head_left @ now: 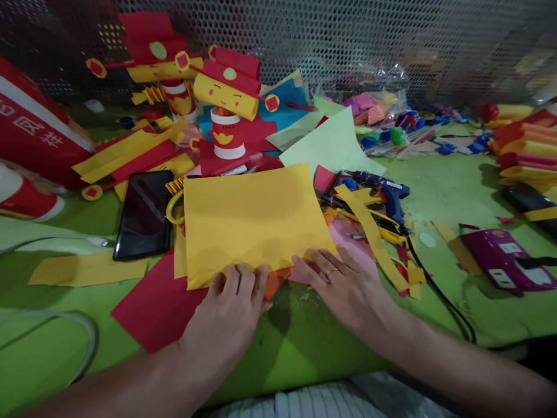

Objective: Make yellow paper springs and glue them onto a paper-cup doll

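Observation:
A sheet of yellow paper [256, 215] lies in front of me, with its near edge towards my body. My left hand [237, 299] is closed on that near edge, fingers bent over the paper and the thumb lower down. Against the right part of the same edge rests my right hand [343, 281], its fingers stretched out and apart; a ring is on one finger. Red paper [165, 307] and a bit of orange paper [278, 284] stick out from beneath the yellow sheet.
Paper-and-cup figures [227, 133] stand behind the sheet. A phone [143, 215] lies left, near yellow-handled scissors [174, 209]. To the right are a blue glue gun [389, 194] with a black cord, yellow strips [374, 238] and a purple box [509, 258]. A perforated metal panel [304, 40] rises behind.

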Demonstrator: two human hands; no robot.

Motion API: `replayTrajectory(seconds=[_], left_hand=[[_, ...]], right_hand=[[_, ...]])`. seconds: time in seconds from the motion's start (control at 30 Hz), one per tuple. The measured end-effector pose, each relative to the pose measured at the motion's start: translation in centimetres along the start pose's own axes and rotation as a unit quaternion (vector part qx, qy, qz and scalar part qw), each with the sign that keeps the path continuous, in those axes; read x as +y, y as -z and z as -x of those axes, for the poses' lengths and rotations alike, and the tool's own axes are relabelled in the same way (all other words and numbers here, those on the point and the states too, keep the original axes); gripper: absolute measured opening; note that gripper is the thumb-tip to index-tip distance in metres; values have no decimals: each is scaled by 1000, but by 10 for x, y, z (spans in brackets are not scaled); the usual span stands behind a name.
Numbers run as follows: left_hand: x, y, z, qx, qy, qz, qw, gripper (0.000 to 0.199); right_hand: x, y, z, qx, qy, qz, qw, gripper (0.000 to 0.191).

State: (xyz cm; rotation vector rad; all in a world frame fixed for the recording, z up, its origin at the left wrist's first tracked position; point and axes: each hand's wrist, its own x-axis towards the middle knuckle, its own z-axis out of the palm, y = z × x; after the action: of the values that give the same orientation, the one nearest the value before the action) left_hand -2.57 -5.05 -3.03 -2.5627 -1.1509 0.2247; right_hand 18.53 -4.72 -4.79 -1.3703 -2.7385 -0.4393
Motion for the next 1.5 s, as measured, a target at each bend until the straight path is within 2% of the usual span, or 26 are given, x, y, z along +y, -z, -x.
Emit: replayTrajectory(seconds=[0.13, 0.27, 0.47, 0.57, 0.7, 0.8, 0.97, 1.17, 1.33, 1.5], left_hand=[[-1, 3, -1, -21, 13, 17, 1000, 40], [-1, 2, -1, -21, 11, 28, 999, 39], [-2, 1, -1, -11, 6, 33, 999, 38], [-3, 4, -2, -16, 9, 36, 999, 39], [-2, 3, -5, -5, 3, 68, 998, 43], [-1, -2, -8, 19, -27, 110, 993, 50], [4, -8, -10, 30, -19, 114, 993, 59], [9, -3, -13, 0, -15, 110, 994, 56], [10, -2, -9, -4, -1, 122, 993, 55], [3, -8, 11, 10, 44, 113, 993, 52]], right_hand=[[-4, -2, -1, -14, -12, 13, 1000, 36], [-2, -2, -1, 4, 0, 4, 1000, 31], [-3, 3, -1, -36, -6, 4, 999, 36], [-4, 4, -3, -28, -16, 10, 999, 36], [-4, 5, -10, 29, 49, -7, 998, 29], [-3, 4, -13, 38, 79, -19, 996, 28], [-6, 2, -13, 34, 69, -19, 997, 33], [-11, 10, -21, -27, 44, -24, 998, 34], [-8, 6, -14, -6, 62, -35, 997, 35], [-1, -3, 1, -2, 18, -59, 998, 43]])
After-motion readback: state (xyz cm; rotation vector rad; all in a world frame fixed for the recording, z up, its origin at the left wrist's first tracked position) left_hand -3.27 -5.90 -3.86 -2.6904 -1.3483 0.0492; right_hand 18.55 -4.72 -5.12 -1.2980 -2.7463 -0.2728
